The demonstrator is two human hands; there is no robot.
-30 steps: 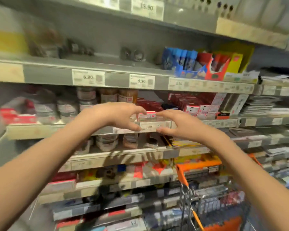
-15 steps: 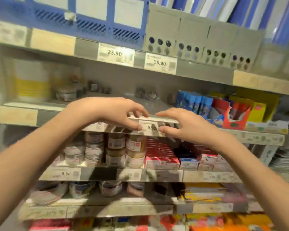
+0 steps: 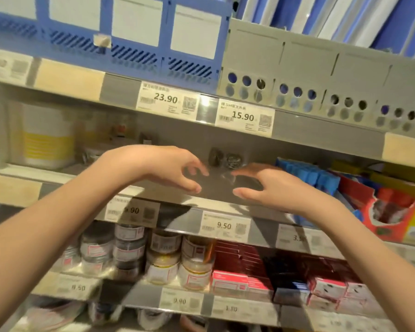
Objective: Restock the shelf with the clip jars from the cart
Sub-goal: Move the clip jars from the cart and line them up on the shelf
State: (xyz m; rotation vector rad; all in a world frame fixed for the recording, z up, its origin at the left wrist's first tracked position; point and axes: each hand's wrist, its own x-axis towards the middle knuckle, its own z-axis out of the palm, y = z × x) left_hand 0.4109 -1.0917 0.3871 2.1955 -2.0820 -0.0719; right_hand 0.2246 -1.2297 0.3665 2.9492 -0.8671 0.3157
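My left hand and my right hand face each other over the middle shelf, fingers curved round a clear clip jar. The jar shows only as a faint glint with a dark patch by my right palm. Two small clear jars of dark clips stand at the back of this shelf, just beyond my fingertips. More labelled clip jars are stacked on the shelf below. The cart is out of view.
A white and yellow tub stands on the same shelf at the left. Blue packs and a red carton stand at the right. Grey and blue file boxes fill the shelf above. Red boxes lie lower right.
Both hands have risen together from the lower shelves to the middle shelf and reached in over its board. The view has tilted up, so the cart has dropped out of sight.
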